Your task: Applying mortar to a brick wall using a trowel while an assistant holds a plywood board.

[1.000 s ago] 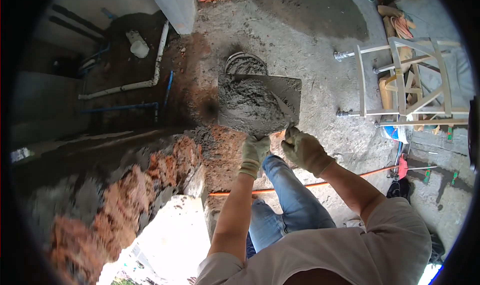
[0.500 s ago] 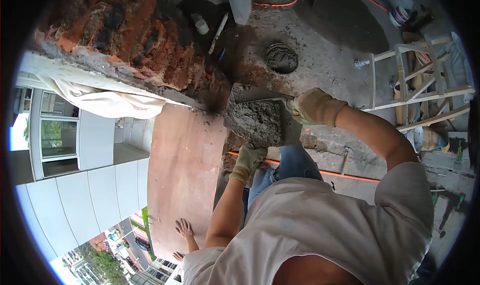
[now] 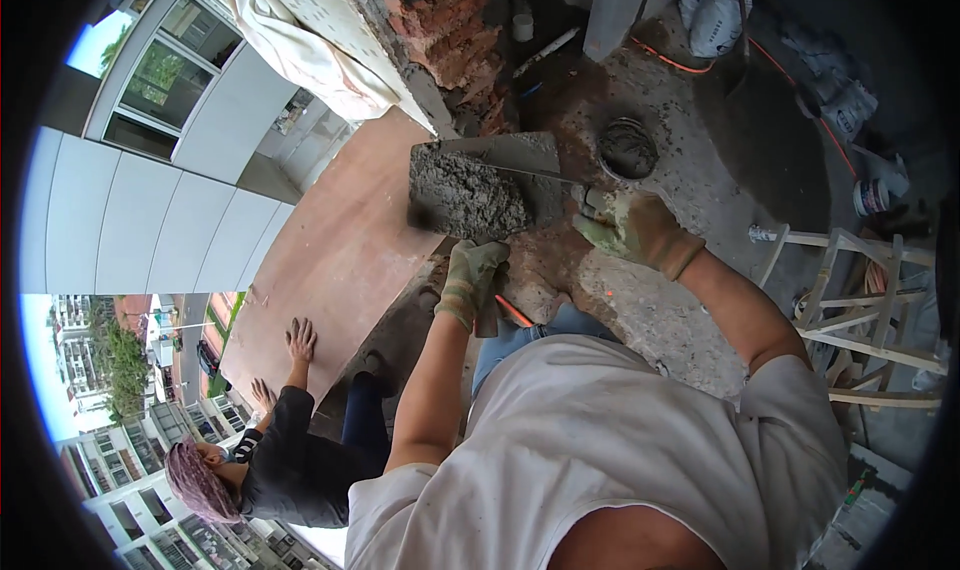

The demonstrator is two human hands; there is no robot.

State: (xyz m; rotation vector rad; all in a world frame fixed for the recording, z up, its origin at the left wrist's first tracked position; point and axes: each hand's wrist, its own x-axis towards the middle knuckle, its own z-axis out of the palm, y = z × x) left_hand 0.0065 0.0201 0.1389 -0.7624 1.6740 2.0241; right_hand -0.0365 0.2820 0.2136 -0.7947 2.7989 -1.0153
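Note:
My left hand (image 3: 472, 278), in a pale green work glove, is closed under the near edge of a dark flat mortar board (image 3: 525, 150). A thick heap of wet grey mortar (image 3: 465, 195) covers much of that board. My right hand (image 3: 645, 232), gloved too, is closed round the handle of a trowel (image 3: 545, 175). Its blade shows nearly edge-on as a thin line across the board, above the mortar. Whether the blade touches the heap I cannot tell. Beyond my right hand, a round bucket (image 3: 628, 148) of grey mortar stands on the floor.
A broken brick wall end (image 3: 450, 40) rises ahead, hung with white cloth (image 3: 310, 50). Left is a large reddish-brown panel (image 3: 330, 230); a co-worker (image 3: 300, 460) rests both hands on it. At right are a wooden frame (image 3: 870, 310), an orange cord (image 3: 675, 65) and bags (image 3: 715, 15).
My view has turned, bringing the co-worker's head and body into sight. The loaded board now lies over the panel's edge, left of before. My right hand remains on the trowel.

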